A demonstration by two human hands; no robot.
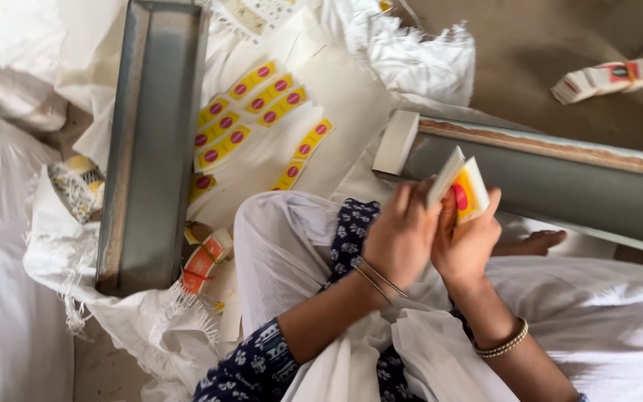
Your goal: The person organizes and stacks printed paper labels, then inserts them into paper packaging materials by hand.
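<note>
Above the person's lap, both hands meet on a small stack of labels — yellow cards with a red dot; the left hand closes its fingers over the near edge, and the right hand clamps the stack from beneath, thumb pressed on the front card. Just behind them runs a grey metal channel; a second channel lies to the left, with loose yellow labels spread on white sacking between the two. Squaring the stack well probably calls for a light, even grip — edges tapped level, cards not bent; another bundle rests well apart on the floor.
</note>
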